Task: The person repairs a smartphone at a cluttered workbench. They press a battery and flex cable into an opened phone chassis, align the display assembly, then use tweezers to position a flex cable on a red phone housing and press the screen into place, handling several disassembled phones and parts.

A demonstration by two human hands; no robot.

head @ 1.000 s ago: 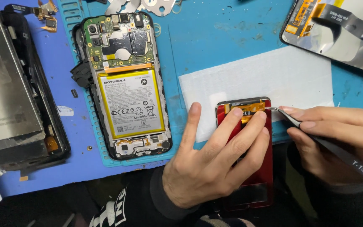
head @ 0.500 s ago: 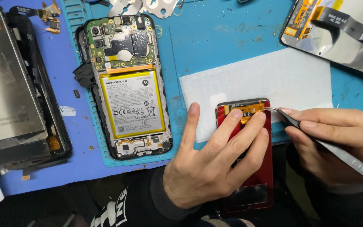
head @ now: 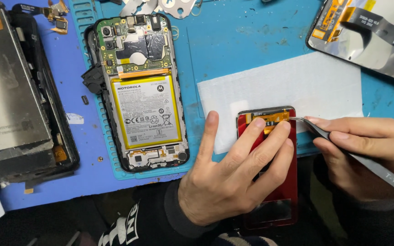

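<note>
My left hand (head: 233,175) lies flat on a red phone screen panel (head: 284,182) at the mat's near edge, fingers spread over it, pressing it down. An orange flex cable (head: 270,117) shows at the panel's top end. My right hand (head: 365,148) grips metal tweezers (head: 313,127), whose tips touch the flex cable's right side. An opened phone (head: 144,91) with bare circuit board and white battery lies to the left, untouched.
A white sheet (head: 288,86) lies under the panel's top on the blue mat (head: 233,41). A dismantled phone frame (head: 17,95) sits far left, another screen panel (head: 370,32) top right, and metal shield pieces (head: 160,7) at the top edge.
The view has shifted slightly. Both hands stay in the same place, with the tweezers still at the flex cable.
</note>
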